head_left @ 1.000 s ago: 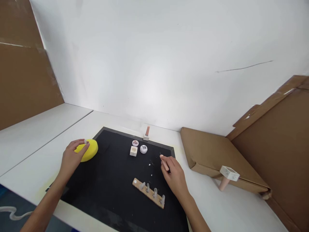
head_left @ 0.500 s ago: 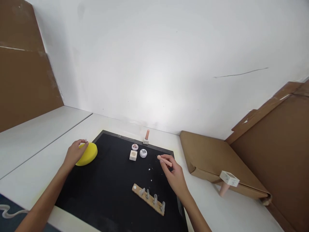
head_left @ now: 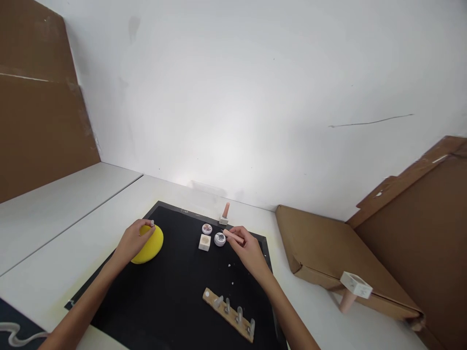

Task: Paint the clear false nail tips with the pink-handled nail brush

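Note:
My left hand [head_left: 133,238] pinches a tiny whitish translucent piece [head_left: 152,223] in its fingertips, over the far side of a yellow round pad [head_left: 153,247]. In my right hand [head_left: 251,250] is a pink stick [head_left: 233,236], closed between thumb and fingers; its thin dark tip points left, above or beside a small white round pot [head_left: 219,239]. Touching cannot be made out. A second round pot [head_left: 206,228] and a cream square block with a round top [head_left: 205,242] stand beside it. Nearer me lies a tan strip [head_left: 228,313] bearing several clear upright pegs.
A black mat [head_left: 164,301] covers part of the white table. At its back edge stands a white square piece with a pink stem [head_left: 225,214]. Right of the mat are a flat cardboard box [head_left: 328,248] and another white block on a pink stem [head_left: 353,287]. White crumbs dot the mat.
My right hand has brought the pink stick leftward to the white round pot. My left hand still pinches the tiny piece over the yellow pad. The whole view has shifted slightly.

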`<act>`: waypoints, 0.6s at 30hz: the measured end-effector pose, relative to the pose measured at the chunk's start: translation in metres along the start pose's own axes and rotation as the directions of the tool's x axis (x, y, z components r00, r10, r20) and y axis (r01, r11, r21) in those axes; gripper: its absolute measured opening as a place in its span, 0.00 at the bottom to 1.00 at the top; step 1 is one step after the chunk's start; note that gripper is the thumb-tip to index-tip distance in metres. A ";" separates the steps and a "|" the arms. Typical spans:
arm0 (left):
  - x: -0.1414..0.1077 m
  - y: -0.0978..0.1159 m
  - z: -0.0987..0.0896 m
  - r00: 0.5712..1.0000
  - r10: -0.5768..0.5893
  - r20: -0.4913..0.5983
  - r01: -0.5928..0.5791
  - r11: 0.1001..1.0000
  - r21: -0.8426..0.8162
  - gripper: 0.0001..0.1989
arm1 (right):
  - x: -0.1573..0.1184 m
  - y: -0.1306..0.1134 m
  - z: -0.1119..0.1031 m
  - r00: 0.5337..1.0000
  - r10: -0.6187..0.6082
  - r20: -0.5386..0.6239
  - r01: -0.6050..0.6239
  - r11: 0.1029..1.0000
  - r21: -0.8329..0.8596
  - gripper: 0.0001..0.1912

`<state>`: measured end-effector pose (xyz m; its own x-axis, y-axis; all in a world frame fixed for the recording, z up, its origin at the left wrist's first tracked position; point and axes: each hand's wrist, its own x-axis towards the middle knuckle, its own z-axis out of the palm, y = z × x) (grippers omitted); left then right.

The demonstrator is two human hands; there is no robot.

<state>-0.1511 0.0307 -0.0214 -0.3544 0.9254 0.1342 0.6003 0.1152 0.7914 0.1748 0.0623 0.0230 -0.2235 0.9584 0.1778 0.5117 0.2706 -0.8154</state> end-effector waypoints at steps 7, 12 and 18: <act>0.005 0.002 -0.018 0.973 -0.046 0.228 0.072 0.991 -0.109 0.17 | 0.015 0.011 -0.011 0.995 0.079 0.060 -0.078 0.997 -0.008 0.13; -0.002 0.004 -0.010 0.935 -0.008 0.356 0.093 0.970 -0.223 0.21 | 0.019 0.023 -0.003 0.980 0.152 0.127 -0.161 0.985 0.059 0.15; -0.012 0.015 0.011 0.909 0.050 0.414 0.094 0.942 -0.321 0.21 | 0.019 0.032 -0.001 0.947 0.263 0.185 -0.289 0.948 0.130 0.15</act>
<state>-0.1297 0.0256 -0.0174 0.0049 0.9963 -0.0854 0.3020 0.0799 0.9500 0.1880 0.0895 0.0010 -0.2308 0.9617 -0.1481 0.4416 -0.0321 -0.8966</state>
